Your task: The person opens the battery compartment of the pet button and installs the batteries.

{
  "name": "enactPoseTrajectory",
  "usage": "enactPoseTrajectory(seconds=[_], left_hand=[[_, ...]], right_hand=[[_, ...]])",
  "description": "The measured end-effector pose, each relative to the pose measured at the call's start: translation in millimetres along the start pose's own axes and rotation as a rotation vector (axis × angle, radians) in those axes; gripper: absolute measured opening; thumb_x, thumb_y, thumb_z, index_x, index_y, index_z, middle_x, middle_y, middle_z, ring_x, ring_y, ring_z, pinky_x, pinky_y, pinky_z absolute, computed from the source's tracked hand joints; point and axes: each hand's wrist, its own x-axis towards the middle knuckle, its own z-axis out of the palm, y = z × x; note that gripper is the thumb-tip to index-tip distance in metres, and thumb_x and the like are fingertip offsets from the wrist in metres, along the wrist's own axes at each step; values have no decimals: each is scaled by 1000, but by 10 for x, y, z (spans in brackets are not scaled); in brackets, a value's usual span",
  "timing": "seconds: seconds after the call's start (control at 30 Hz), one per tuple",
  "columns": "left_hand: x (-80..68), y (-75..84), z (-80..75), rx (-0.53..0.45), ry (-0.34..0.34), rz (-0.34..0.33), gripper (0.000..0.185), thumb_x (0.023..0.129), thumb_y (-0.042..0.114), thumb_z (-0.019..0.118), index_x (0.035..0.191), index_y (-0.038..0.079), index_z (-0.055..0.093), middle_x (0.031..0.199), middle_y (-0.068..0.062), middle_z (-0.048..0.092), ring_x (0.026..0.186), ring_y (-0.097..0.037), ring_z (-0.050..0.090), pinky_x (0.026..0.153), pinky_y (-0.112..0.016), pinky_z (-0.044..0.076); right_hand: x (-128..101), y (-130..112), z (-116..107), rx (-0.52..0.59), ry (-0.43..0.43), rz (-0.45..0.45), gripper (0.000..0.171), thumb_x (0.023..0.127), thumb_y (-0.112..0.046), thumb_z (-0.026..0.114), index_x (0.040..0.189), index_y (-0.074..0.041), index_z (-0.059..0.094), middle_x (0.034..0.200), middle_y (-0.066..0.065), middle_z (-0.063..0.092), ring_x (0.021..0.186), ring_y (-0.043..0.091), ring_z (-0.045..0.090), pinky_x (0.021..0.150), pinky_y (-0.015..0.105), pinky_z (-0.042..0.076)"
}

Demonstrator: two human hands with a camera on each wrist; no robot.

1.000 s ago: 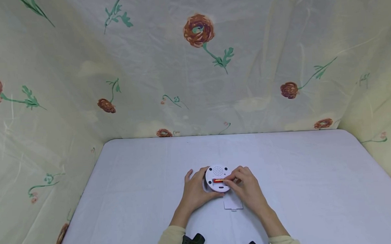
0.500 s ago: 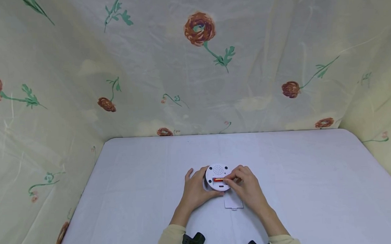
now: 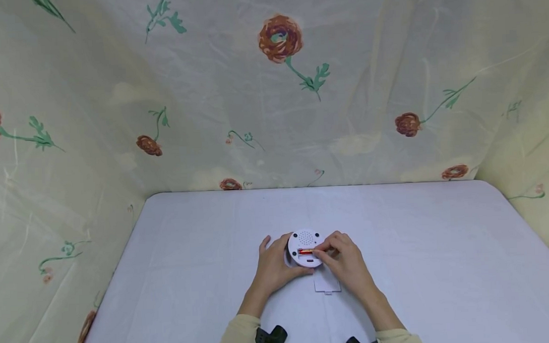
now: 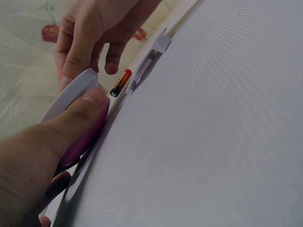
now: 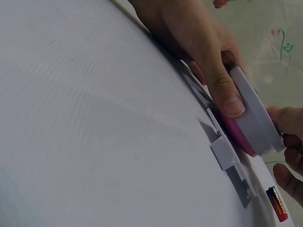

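Observation:
A round white device (image 3: 306, 238) with a speaker grille, small dark feet and a pink side (image 5: 236, 135) faces up with its battery slot bare. My left hand (image 3: 274, 265) grips it by the edge, thumb at the near side and fingers round the far side. A red battery (image 3: 305, 251) lies in the slot. My right hand (image 3: 345, 260) pinches at the battery's right end with thumb and forefinger, hiding that end. On the table below the right hand lies a second battery (image 5: 277, 204), hidden in the head view.
A flat white cover with a small tab (image 3: 327, 280) lies on the white-clothed table (image 3: 192, 295), just in front of the device. Flower-printed curtains (image 3: 344, 88) stand behind the table and at both sides. Black wrist cameras (image 3: 272, 338) sit on the forearms.

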Motion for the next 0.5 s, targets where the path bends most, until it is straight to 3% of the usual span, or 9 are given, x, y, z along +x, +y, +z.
enactPoseTrajectory(seconds=[0.5], left_hand=[[1, -21, -29, -39, -15, 14, 90, 63, 59, 78, 137, 18, 47, 133, 2, 59, 125, -13, 53, 115, -52, 18]], right_hand=[[51, -63, -2, -12, -24, 80, 10, 77, -14, 78, 74, -16, 68, 76, -5, 55, 71, 10, 50, 62, 18, 43]])
